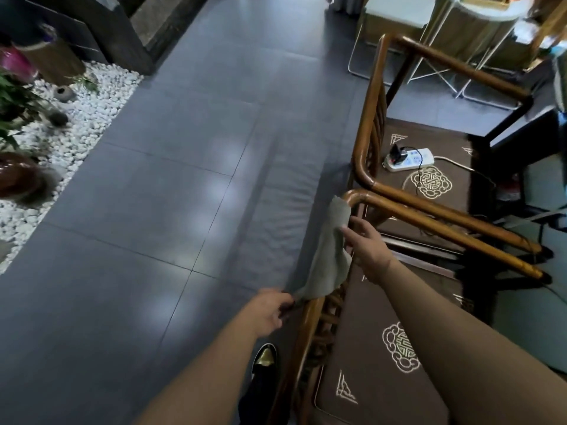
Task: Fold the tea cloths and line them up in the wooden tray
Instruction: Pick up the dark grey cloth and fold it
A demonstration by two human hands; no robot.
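Hanging over the curved wooden rail of the near chair (310,320), the grey-green tea cloth (329,256) lay draped along the rail's outer side. Its long axis ran from low and close to the person up and away, toward the rail's rounded far corner, where its top end was hooked over the wood. The lower end tapered into a bunched corner, and the left hand (270,311) was closed around that corner in a pinch just beside the rail. The right hand (366,243) was spread loose, fingers extended, its fingertips touching or almost touching the cloth's upper half on the seat side of the rail; it gripped nothing.

Left of the chair, a broad run of dark grey floor tiles (153,210) lay bare, giving wide room on that side as far as a bed of white pebbles (89,118) with plants at its edge. A shoe with a gold toe (265,358) stood on the tiles right against the chair's frame. Right of the rail, the brown seat cushion (377,363) carried cream embroidered emblems and corner marks; no readable writing showed. Beyond the chair stood a second chair (408,56) of the same kind, close by, its rail nearly meeting the first. On its cushion lay a white power strip (409,159) with a black plug in it; its markings were too small to read.
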